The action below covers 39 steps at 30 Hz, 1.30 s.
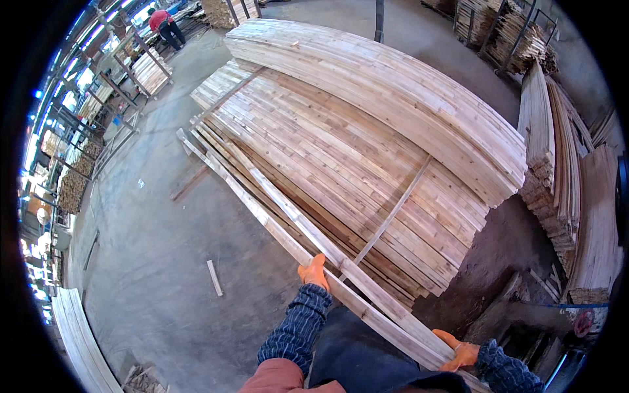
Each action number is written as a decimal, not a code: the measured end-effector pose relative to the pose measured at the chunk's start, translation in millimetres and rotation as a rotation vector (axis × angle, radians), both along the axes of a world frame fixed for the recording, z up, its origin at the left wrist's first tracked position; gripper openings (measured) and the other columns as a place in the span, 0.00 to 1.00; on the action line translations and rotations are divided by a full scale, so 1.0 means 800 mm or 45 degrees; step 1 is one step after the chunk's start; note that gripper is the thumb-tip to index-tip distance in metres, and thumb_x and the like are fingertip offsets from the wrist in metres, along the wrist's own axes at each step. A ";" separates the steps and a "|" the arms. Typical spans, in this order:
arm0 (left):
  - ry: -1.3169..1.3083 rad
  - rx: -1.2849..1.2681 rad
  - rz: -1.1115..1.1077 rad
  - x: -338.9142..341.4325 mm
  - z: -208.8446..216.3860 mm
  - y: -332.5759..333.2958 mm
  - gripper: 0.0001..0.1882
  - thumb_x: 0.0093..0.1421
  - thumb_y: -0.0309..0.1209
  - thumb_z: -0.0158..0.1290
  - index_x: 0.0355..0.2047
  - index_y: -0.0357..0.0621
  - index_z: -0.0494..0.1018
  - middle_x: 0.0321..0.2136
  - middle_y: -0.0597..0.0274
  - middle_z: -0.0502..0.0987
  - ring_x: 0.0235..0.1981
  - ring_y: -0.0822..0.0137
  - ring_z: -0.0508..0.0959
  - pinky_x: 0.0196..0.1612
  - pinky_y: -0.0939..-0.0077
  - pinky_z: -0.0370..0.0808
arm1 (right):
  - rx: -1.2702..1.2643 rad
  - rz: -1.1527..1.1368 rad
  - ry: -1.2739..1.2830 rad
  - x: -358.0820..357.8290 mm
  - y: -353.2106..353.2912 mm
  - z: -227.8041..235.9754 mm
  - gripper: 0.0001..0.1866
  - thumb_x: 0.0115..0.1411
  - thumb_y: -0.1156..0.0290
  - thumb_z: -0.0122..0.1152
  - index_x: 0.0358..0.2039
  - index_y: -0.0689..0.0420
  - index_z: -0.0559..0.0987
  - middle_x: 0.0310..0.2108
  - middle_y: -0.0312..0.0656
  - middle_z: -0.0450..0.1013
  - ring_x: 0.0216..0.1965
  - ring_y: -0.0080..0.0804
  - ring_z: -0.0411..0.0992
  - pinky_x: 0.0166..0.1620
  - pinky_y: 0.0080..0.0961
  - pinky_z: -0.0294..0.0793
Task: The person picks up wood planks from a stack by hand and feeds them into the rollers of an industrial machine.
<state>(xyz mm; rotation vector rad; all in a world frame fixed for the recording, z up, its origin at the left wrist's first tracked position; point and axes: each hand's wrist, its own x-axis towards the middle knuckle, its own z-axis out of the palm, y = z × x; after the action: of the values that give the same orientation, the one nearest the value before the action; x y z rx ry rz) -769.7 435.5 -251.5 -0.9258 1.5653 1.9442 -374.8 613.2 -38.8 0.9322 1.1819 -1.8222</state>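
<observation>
My left hand [314, 272], in an orange glove, is closed around a long narrow wooden board [278, 234] near the front of a wide stack of boards [334, 137]. My right hand [458, 350], gloved the same way, wraps the near end of that board. A second long board [357, 274] runs beside it and converges with it close to my right hand; whether the right hand grips this one too, I cannot tell. The far end of the held board reaches past the stack's left edge. Thin wooden strips [394, 211] lie crosswise on the stack's lower layer.
A higher layer of boards [380, 85] covers the stack's far side. More boards [593, 223] are piled at the right, beside a machine with a red wheel [583, 323]. A loose wood piece [215, 278] lies on the concrete floor. Another person [166, 27] bends over far left.
</observation>
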 end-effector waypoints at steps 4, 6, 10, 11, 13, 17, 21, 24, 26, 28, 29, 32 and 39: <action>-0.044 -0.102 -0.108 -0.012 0.000 0.000 0.55 0.51 0.29 0.70 0.73 0.35 0.48 0.67 0.40 0.63 0.64 0.46 0.68 0.63 0.51 0.72 | -0.170 -0.122 -0.027 0.025 -0.002 -0.018 0.66 0.51 0.53 0.80 0.78 0.41 0.41 0.75 0.47 0.47 0.73 0.48 0.50 0.72 0.44 0.48; -0.056 -0.075 -0.184 -0.022 -0.017 0.010 0.58 0.52 0.30 0.70 0.74 0.36 0.44 0.68 0.42 0.62 0.65 0.47 0.68 0.64 0.54 0.71 | -0.168 -0.137 0.003 0.033 -0.002 -0.022 0.65 0.52 0.53 0.79 0.78 0.41 0.41 0.75 0.46 0.47 0.73 0.47 0.49 0.73 0.44 0.47; 0.023 -0.030 -0.185 0.000 -0.004 0.050 0.47 0.55 0.28 0.70 0.69 0.42 0.55 0.60 0.50 0.71 0.57 0.51 0.73 0.59 0.52 0.74 | -0.236 -0.229 -0.063 0.024 -0.002 -0.010 0.63 0.55 0.52 0.77 0.78 0.40 0.41 0.76 0.44 0.46 0.73 0.45 0.48 0.73 0.44 0.47; 0.061 -0.076 -0.169 0.007 0.000 0.058 0.41 0.56 0.27 0.69 0.67 0.42 0.60 0.57 0.52 0.74 0.54 0.52 0.75 0.56 0.51 0.77 | -0.245 -0.265 -0.097 0.024 -0.004 -0.010 0.63 0.51 0.50 0.79 0.78 0.39 0.44 0.75 0.44 0.47 0.72 0.47 0.49 0.72 0.44 0.47; 0.125 -0.145 -0.175 0.010 -0.010 0.058 0.45 0.56 0.25 0.68 0.70 0.47 0.57 0.59 0.51 0.72 0.56 0.53 0.74 0.58 0.55 0.75 | -0.265 -0.322 -0.149 0.020 -0.006 -0.011 0.65 0.44 0.47 0.82 0.77 0.39 0.49 0.75 0.44 0.47 0.70 0.52 0.51 0.72 0.45 0.47; 0.014 -0.366 -0.345 0.011 0.020 0.071 0.55 0.54 0.32 0.71 0.75 0.48 0.47 0.64 0.48 0.69 0.59 0.52 0.72 0.60 0.57 0.73 | -0.006 0.004 -0.106 0.004 -0.011 -0.003 0.63 0.51 0.51 0.79 0.78 0.42 0.45 0.72 0.46 0.54 0.67 0.44 0.60 0.64 0.36 0.65; 0.176 -0.159 -0.452 0.019 0.018 0.043 0.64 0.52 0.47 0.72 0.76 0.42 0.39 0.73 0.42 0.53 0.68 0.48 0.63 0.70 0.56 0.62 | 0.150 0.042 -0.119 -0.016 -0.021 0.021 0.64 0.47 0.49 0.80 0.77 0.45 0.50 0.71 0.49 0.57 0.66 0.46 0.63 0.64 0.36 0.65; 0.573 -0.461 -0.756 -0.006 0.051 0.017 0.61 0.53 0.51 0.69 0.75 0.42 0.44 0.73 0.37 0.50 0.71 0.46 0.58 0.72 0.54 0.57 | 0.429 0.175 -0.046 -0.016 -0.018 0.039 0.64 0.44 0.47 0.81 0.76 0.47 0.52 0.70 0.52 0.59 0.66 0.48 0.63 0.65 0.39 0.64; 1.056 -0.715 -1.096 -0.040 0.069 -0.004 0.59 0.51 0.48 0.69 0.75 0.44 0.47 0.72 0.38 0.52 0.71 0.45 0.58 0.72 0.53 0.57 | 0.721 0.301 0.042 0.007 -0.018 0.049 0.64 0.42 0.45 0.81 0.75 0.49 0.56 0.65 0.59 0.66 0.64 0.54 0.67 0.66 0.42 0.65; 1.690 -1.095 -1.533 -0.079 0.081 -0.031 0.56 0.49 0.41 0.70 0.74 0.48 0.52 0.71 0.41 0.56 0.70 0.45 0.60 0.71 0.54 0.59 | 0.875 0.377 0.018 0.025 -0.011 0.074 0.62 0.41 0.45 0.81 0.74 0.50 0.58 0.61 0.60 0.69 0.61 0.57 0.69 0.65 0.42 0.66; 1.671 -1.139 -1.765 -0.095 0.090 -0.035 0.55 0.49 0.40 0.70 0.74 0.52 0.53 0.72 0.43 0.54 0.71 0.45 0.58 0.72 0.53 0.57 | 0.953 0.417 0.000 0.032 -0.008 0.091 0.62 0.41 0.45 0.81 0.73 0.50 0.59 0.60 0.61 0.71 0.60 0.58 0.71 0.65 0.43 0.66; 1.658 -1.280 -2.354 -0.142 0.095 -0.022 0.52 0.51 0.38 0.67 0.74 0.63 0.54 0.74 0.54 0.52 0.75 0.49 0.50 0.76 0.55 0.48 | 1.245 0.648 -0.122 0.046 -0.007 0.142 0.62 0.37 0.47 0.82 0.71 0.50 0.62 0.53 0.60 0.75 0.55 0.59 0.73 0.61 0.48 0.70; 2.091 -0.646 -3.014 -0.160 0.060 0.066 0.52 0.47 0.38 0.68 0.71 0.49 0.56 0.71 0.55 0.60 0.72 0.51 0.59 0.74 0.54 0.55 | 1.882 0.704 0.034 0.118 -0.061 0.170 0.55 0.28 0.62 0.82 0.64 0.47 0.71 0.51 0.52 0.76 0.52 0.55 0.74 0.56 0.52 0.70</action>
<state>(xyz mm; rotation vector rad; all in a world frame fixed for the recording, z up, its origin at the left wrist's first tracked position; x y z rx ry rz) -897.4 488.3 -203.9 2.1530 1.6271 -0.0672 -280.4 564.8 97.2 1.0798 2.5078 -0.2935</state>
